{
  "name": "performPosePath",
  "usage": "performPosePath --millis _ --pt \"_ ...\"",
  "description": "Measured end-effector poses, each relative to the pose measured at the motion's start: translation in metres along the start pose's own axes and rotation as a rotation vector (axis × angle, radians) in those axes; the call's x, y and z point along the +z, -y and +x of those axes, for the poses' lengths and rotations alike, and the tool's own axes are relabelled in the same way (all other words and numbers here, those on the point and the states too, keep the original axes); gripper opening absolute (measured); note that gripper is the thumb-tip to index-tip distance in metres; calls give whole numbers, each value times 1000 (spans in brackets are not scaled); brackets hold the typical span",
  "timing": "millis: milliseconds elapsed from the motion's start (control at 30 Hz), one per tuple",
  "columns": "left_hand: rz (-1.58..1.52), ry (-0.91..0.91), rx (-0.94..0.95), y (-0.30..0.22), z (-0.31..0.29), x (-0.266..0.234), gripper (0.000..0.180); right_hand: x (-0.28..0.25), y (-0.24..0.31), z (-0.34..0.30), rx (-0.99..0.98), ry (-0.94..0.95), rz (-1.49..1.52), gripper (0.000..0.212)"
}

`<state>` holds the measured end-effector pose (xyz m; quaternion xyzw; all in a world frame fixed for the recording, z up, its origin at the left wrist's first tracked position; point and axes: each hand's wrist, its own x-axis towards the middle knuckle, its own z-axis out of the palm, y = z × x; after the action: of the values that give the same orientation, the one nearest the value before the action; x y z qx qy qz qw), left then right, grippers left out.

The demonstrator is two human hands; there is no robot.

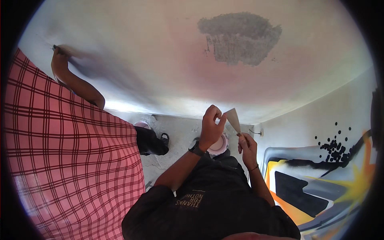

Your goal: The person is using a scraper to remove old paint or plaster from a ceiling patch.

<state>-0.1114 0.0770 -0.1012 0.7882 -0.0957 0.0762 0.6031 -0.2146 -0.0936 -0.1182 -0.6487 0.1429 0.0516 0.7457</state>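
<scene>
My right hand (pixel 248 149) is closed around the handle of a putty knife (pixel 233 119), whose wide, pale blade points up and to the left. Beside the blade's corner is my left hand (pixel 211 127), with a dark band on its wrist. Its fingers are curled, thumb and forefinger close together at the blade's edge; whether they pinch anything is not clear. Below my hands a pink-rimmed bucket (pixel 227 144) with pale contents stands on the floor, partly hidden by my left hand and body. A rough grey patch (pixel 245 39) marks the pale wall ahead.
On the left, a person in a red checked garment (pixel 76 160) reaches with one hand (pixel 60 60) to the wall, holding a small dark object. A second bucket (pixel 142 125) stands near that person's foot. The right-hand wall (pixel 308 188) bears colourful painted shapes; a cable (pixel 256 133) sticks out of it.
</scene>
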Motion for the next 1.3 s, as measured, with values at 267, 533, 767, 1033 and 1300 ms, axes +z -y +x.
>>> performPosePath --millis 267,533,767,1033,1300 --pt "-123 40 1 -2 38 -25 27 26 39 31 -242 55 -97 26" --pt "-400 204 -132 -7 79 -91 18 55 87 46 -298 138 -147 17" --pt "-511 105 -28 -27 109 -115 25 117 72 65 -279 288 -148 17" --pt "-664 123 -2 -29 101 -70 32 152 85 100 -492 27 -84 16" --pt "-698 61 -86 -22 105 -47 31 126 57 87 -422 -99 -180 20"
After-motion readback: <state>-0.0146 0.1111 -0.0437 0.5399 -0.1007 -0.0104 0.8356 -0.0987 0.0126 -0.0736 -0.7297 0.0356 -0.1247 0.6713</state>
